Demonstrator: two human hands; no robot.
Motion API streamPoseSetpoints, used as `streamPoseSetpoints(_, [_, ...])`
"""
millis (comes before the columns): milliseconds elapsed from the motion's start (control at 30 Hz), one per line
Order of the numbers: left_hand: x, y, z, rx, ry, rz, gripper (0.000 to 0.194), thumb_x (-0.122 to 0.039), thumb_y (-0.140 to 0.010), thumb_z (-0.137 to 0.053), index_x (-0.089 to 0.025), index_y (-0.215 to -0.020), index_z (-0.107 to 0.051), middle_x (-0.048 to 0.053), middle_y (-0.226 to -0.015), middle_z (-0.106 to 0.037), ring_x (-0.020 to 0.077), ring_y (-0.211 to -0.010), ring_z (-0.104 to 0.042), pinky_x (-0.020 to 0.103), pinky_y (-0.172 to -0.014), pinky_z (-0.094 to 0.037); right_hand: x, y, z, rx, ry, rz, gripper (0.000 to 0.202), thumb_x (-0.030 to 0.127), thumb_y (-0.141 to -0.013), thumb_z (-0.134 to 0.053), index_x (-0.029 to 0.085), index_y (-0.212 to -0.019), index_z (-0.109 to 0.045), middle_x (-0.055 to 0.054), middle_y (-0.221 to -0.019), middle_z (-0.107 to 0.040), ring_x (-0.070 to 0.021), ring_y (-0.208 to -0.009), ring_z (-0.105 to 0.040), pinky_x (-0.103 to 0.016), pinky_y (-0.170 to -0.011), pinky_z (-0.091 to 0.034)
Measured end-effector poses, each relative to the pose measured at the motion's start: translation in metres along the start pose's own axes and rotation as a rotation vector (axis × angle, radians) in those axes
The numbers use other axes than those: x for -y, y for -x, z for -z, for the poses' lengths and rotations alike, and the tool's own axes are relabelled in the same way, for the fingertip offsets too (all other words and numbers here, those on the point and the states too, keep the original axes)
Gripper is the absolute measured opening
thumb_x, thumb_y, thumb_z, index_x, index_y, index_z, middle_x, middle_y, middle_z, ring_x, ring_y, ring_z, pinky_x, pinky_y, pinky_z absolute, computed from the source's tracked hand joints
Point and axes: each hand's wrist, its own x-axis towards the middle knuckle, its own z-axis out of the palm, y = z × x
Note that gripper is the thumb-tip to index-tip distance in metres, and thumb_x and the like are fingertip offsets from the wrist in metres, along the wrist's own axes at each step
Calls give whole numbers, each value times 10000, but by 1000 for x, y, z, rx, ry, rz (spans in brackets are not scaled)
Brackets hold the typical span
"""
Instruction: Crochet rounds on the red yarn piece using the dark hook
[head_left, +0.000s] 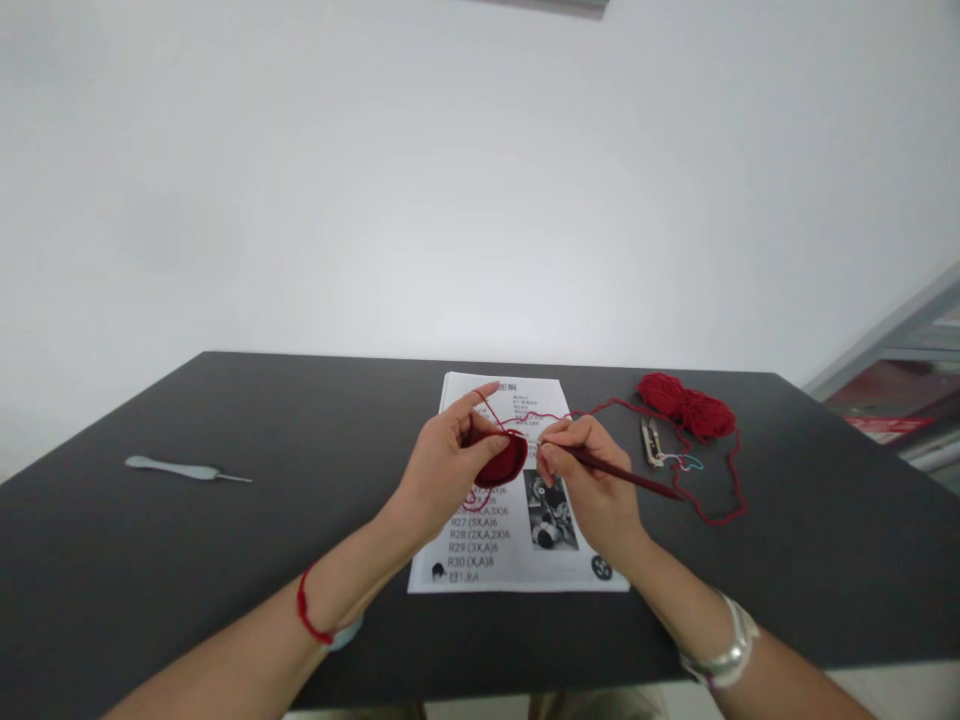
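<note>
My left hand pinches a small dark red crochet piece between thumb and fingers. Its index finger is raised, with a strand of red yarn running over it. My right hand grips a crochet hook with a dark red handle, held like a pen. The hook's thin tip points left, close to the edge of the crochet piece; whether it sits in a stitch I cannot tell. Both hands are above the printed pattern sheet.
A red yarn skein lies at the back right, its strand looping over the dark table. Beside it are a small metal tool and a blue-white thread or ring. A grey-handled hook lies at the left.
</note>
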Motion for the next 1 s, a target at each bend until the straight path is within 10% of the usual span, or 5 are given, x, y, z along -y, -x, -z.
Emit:
streamPoseSetpoints(333, [-10,5,0,-21,-366,-194,455,-94,-758,-609,-154,-1207,-654,-28,-674,-642,128,-618,-569,238,-658,-468,11,1,11,266,507,459,207,48,-830,-590,250,-872,-609,-17,-810,-646,-163,-719,-591,-295,-631,-467])
streamPoseSetpoints(567, [-8,5,1,-8,-500,-270,470,-50,-753,-558,-151,-1204,-644,-23,-706,-689,113,-608,-572,220,-628,-475,6,-3,7,52,70,24,142,139,-862,-582,225,-752,-556,48,-623,-530,-120,-541,-489,-258,-517,-390])
streamPoseSetpoints(733, [-9,0,6,-14,-506,-224,449,-61,-746,-570,-137,-1181,-654,-10,-716,-701,137,-670,-607,255,-699,-483,8,0,12,140,249,171,152,76,-820,-634,227,-810,-626,3,-773,-628,-136,-687,-565,-277,-625,-445])
streamPoseSetpoints(1000, [-3,0,2,60,-59,-48,513,-123,-688,-677,-125,-1198,-627,-43,-671,-650,118,-634,-574,261,-685,-452,7,-9,2,88,-296,-210,100,170,-824,-641,201,-742,-592,32,-625,-582,-100,-519,-503,-212,-465,-426])
